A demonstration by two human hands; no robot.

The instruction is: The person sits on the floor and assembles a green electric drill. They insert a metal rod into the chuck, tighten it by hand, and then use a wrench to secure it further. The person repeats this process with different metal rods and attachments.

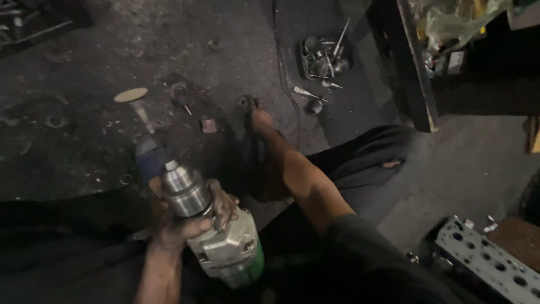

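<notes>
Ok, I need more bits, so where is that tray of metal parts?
The tray of metal parts sits on the dark floor at upper centre, just left of the dark post, beyond the person's outstretched foot.

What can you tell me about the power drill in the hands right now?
The power drill is a heavy handheld tool with a silvery cast-metal gear housing, a green rear body and a large shiny steel chuck pointing up and to the left, away from the person. It is tilted, held low over the lap above the dark, grimy floor. The left hand grips it just behind the chuck, fingers wrapped over the housing. No bit shows in the chuck. The right hand is out of view.
</notes>
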